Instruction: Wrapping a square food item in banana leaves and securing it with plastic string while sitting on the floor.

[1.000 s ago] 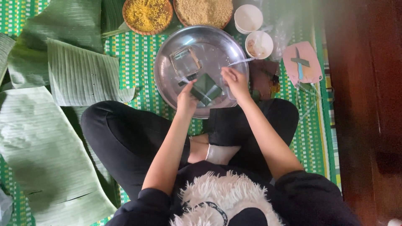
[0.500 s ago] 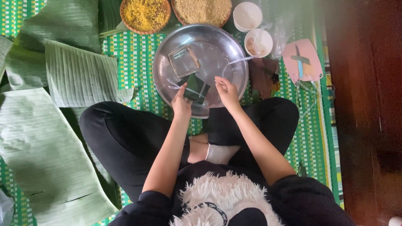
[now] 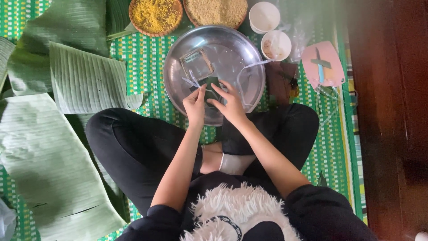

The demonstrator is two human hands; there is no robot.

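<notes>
Landmark: round metal tray (image 3: 243, 53) on a green woven mat (image 3: 147, 67).

- Leaf parcel (image 3: 211, 85): small, dark green, on the tray's near part, between both hands.
- Left hand (image 3: 196, 103): grip narrow, fingertips pressed on the parcel's left edge.
- Right hand (image 3: 229, 103): grip narrow, fingers pinching the parcel's right side.
- Square frame (image 3: 196, 62): inside the tray, just beyond the parcel.
- Pale strings (image 3: 249, 67): lying across the tray, right of the parcel.
- Yellow filling basket (image 3: 155, 15), grain basket (image 3: 216, 12): beyond the tray.
- Two white cups (image 3: 270, 31): right of the tray's far rim.
- Pink board (image 3: 323, 64): right of the tray.
- Banana leaves (image 3: 84, 80): left of the tray.
</notes>
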